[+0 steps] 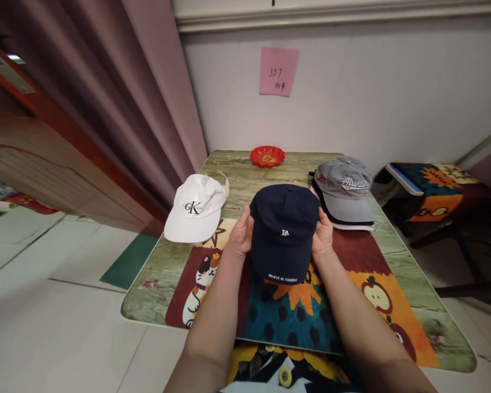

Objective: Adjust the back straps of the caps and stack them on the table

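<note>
A navy baseball cap (285, 218) is held between my two hands over the middle of the table, its brim toward me. White "LA"-like lettering marks its front, and "BELIEVE IN YOURSELF" runs along the brim. My left hand (241, 232) grips the cap's left side, with some fingers hidden behind it. On the opposite side, my right hand (323, 232) is closed on the edge. To the left lies a white baseball cap (198, 203) with dark letters. A grey cap (347, 177) reading "Always" tops a stack at the right, with black and pale brims beneath.
A red scalloped dish (267, 156) sits at the table's far edge. The green wood-patterned table (155, 289) carries a colourful printed mat (265, 322). Behind is a wall with a pink note (279, 71). A curtain (147, 82) hangs left; a covered stool (442, 188) stands right.
</note>
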Action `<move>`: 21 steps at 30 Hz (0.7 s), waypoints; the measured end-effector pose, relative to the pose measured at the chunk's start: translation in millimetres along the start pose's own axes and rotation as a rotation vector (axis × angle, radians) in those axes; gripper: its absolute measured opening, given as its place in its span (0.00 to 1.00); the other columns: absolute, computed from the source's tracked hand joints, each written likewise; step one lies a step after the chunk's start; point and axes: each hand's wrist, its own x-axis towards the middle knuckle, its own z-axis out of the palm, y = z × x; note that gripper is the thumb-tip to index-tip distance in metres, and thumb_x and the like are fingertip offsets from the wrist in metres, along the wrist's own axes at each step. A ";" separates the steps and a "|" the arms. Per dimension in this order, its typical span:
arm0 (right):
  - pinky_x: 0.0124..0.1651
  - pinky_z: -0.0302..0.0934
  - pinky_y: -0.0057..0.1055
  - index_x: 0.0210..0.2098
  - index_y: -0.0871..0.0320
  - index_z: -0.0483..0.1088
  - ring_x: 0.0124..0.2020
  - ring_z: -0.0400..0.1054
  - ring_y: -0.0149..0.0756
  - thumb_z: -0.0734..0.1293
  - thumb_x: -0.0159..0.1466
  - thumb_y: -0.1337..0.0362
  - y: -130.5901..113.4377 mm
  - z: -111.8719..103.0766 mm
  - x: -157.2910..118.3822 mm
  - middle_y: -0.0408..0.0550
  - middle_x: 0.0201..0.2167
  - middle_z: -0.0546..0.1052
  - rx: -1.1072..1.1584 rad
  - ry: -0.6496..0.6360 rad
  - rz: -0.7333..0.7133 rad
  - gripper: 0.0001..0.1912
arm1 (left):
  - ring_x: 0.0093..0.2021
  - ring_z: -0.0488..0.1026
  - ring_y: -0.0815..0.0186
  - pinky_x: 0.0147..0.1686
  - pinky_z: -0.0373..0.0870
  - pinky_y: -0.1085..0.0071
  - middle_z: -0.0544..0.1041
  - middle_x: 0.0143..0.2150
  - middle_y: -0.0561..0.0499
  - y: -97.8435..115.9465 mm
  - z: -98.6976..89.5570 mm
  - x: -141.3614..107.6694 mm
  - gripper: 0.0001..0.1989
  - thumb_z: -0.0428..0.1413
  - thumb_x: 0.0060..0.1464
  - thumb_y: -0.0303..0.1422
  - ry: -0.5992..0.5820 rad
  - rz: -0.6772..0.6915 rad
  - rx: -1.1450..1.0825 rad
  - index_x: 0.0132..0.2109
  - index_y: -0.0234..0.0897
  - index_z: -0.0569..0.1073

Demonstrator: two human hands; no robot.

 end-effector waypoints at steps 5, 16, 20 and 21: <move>0.63 0.64 0.56 0.43 0.51 0.78 0.56 0.75 0.47 0.64 0.63 0.44 -12.0 -10.6 4.2 0.47 0.43 0.84 0.051 0.045 0.018 0.21 | 0.45 0.82 0.54 0.48 0.78 0.61 0.85 0.42 0.43 -3.7 -0.1 1.4 0.11 0.66 0.50 0.31 -0.025 -0.148 0.051 0.42 0.33 0.81; 0.59 0.71 0.48 0.46 0.55 0.76 0.55 0.76 0.48 0.67 0.62 0.39 18.0 38.5 -32.4 0.51 0.44 0.84 0.167 0.054 0.157 0.27 | 0.39 0.81 0.66 0.46 0.77 0.70 0.84 0.34 0.53 -3.5 -2.9 20.0 0.05 0.62 0.48 0.25 0.403 0.311 -0.093 0.33 0.38 0.75; 0.57 0.73 0.36 0.48 0.52 0.76 0.51 0.78 0.39 0.73 0.61 0.64 31.7 50.5 -51.9 0.44 0.48 0.83 0.242 0.205 0.147 0.15 | 0.38 0.80 0.69 0.44 0.76 0.74 0.83 0.35 0.54 -4.6 -3.5 22.3 0.05 0.63 0.50 0.27 0.390 0.383 -0.056 0.34 0.38 0.74; 0.56 0.74 0.35 0.48 0.53 0.76 0.50 0.79 0.38 0.73 0.61 0.67 28.7 50.7 -52.0 0.44 0.48 0.84 0.256 0.230 0.143 0.15 | 0.36 0.80 0.69 0.42 0.77 0.74 0.83 0.35 0.53 -5.1 -3.5 21.8 0.05 0.64 0.51 0.29 0.358 0.350 -0.048 0.35 0.38 0.74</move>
